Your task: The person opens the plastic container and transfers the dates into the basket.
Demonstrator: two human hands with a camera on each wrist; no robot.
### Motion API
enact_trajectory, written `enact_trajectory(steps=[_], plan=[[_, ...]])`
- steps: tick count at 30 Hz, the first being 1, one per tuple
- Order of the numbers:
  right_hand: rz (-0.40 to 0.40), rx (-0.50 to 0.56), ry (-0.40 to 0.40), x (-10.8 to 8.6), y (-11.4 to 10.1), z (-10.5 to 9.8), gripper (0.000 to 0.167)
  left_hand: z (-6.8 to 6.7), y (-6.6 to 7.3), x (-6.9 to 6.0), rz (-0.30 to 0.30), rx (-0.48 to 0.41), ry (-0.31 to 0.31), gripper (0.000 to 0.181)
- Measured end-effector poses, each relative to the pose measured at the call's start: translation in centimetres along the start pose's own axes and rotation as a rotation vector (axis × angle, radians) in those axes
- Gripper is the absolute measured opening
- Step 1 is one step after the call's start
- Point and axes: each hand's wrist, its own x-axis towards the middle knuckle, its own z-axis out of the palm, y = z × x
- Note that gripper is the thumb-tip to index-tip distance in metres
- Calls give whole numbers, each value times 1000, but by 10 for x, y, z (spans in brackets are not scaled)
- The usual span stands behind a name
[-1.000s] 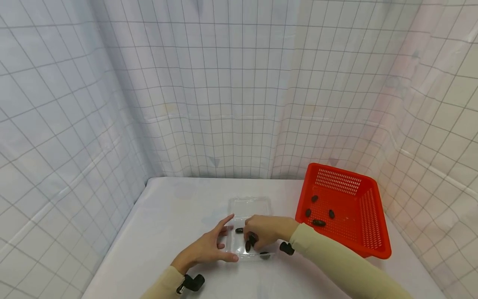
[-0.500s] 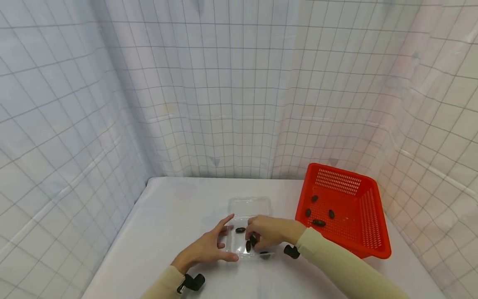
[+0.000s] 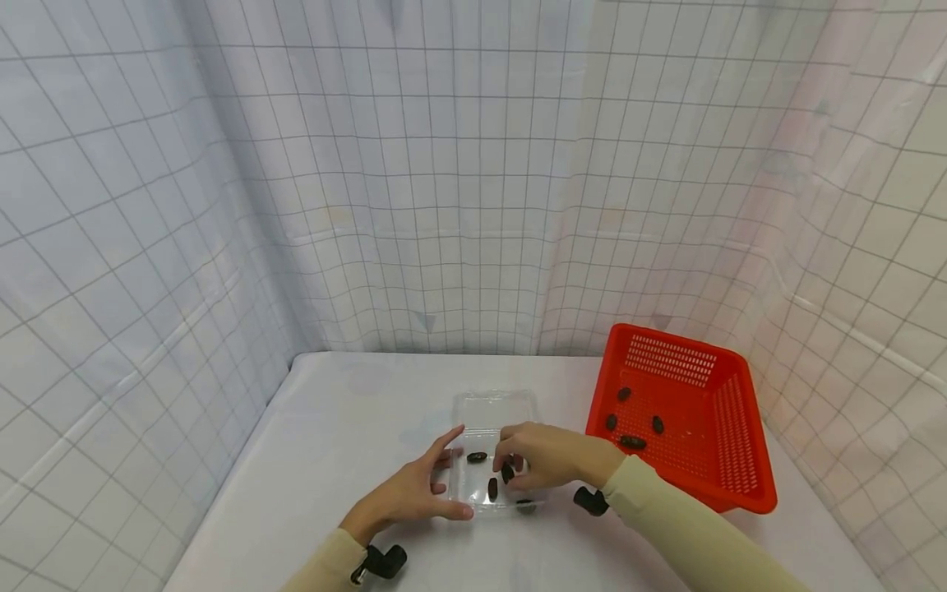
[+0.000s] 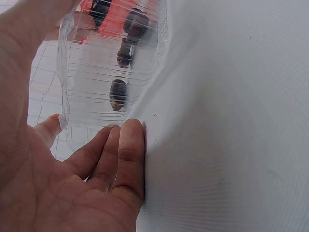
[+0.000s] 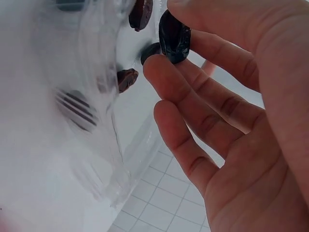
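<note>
The clear hinged container sits on the white table, its lid folded back flat. The left hand is spread, thumb and fingers at the container's left side. The right hand pinches one dark oval piece over the base; contact with the floor cannot be determined. Further loose pieces lie in the base. The red basket, at right, contains four similar pieces, well apart from the left hand.
</note>
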Motion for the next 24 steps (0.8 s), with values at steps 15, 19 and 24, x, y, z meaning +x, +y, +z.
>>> enact_trajectory(steps=[15,19,24], plan=[[69,-8,90,-33,10,-20,26,2,1,0,-11,-15,5,132],[55,-23,123,-42,14,-27,25,2,1,-1,-11,-12,9,132],[82,-34,154,-54,18,-34,25,2,2,-1,-10,-11,6,133]])
